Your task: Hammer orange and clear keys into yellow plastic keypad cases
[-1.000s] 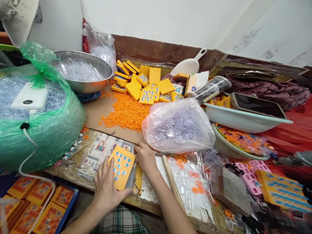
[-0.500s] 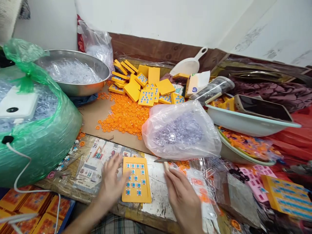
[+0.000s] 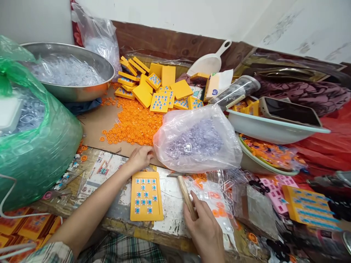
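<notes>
A yellow tray [image 3: 146,196] with small blue-and-white pieces in its pockets lies flat on the bench edge between my hands. My left hand [image 3: 140,158] reaches past the tray's top edge, fingers curled near the foot of a clear plastic bag [image 3: 197,140] of transparent parts; what it pinches, if anything, I cannot make out. My right hand [image 3: 205,228] rests at the lower right, fingers closed round the wooden handle [image 3: 185,195] of a tool whose metal head points left near the tray.
A heap of orange rings [image 3: 134,126] and a pile of yellow trays [image 3: 157,89] lie further back. A steel bowl [image 3: 70,71] and a big green bag [image 3: 33,135] stand left. Basins [image 3: 271,126], a phone [image 3: 289,111] and pink and yellow trays [image 3: 309,206] crowd the right.
The yellow tray was set down flat on the bench. My left hand left it and reached forward to the bag. My right hand dropped back and closed on the wooden handle.
</notes>
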`<state>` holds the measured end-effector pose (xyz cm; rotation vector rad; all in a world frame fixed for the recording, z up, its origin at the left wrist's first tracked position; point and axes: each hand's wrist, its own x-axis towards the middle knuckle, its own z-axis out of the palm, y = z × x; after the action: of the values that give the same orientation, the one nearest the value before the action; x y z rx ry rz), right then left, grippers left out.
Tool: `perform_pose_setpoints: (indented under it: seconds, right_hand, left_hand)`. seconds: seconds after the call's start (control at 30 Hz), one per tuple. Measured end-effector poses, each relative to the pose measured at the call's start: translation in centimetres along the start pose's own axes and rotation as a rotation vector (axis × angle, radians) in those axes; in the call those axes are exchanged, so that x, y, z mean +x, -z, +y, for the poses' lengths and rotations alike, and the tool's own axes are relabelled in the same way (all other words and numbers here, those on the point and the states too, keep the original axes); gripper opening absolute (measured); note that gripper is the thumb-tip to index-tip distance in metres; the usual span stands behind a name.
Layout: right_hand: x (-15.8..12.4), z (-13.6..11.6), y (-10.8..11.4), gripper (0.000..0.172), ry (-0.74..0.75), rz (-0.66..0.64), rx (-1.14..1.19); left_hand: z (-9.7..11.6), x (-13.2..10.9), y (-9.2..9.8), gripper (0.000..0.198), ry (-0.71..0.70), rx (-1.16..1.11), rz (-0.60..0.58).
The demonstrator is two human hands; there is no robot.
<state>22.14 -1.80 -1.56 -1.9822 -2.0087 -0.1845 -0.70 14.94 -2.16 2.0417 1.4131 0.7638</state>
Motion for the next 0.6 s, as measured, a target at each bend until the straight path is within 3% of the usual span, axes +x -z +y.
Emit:
perform_pose_setpoints:
  seconds: [0.23,0.43,0.6]
  right_hand:
    - [-1.8,-0.2,0.5,0.033,-0.014,-0.125,0.200]
    - [-3.2,-1.8,2.0,0.032,-0.041,-0.123,0.367]
    - [-2.0,-3.8,2.9,0.053,0.182,-0.033,0.459]
  left_hand:
    - [0.7,-1.5,0.3,0.023,0.006,-0.003,0.010]
    - [3.7,-7.8,0.8,0.031,-0.090,-0.109,-0.010]
    - [3.9,-9.5,-0.9,0.036,-0.071,-0.092,0.030]
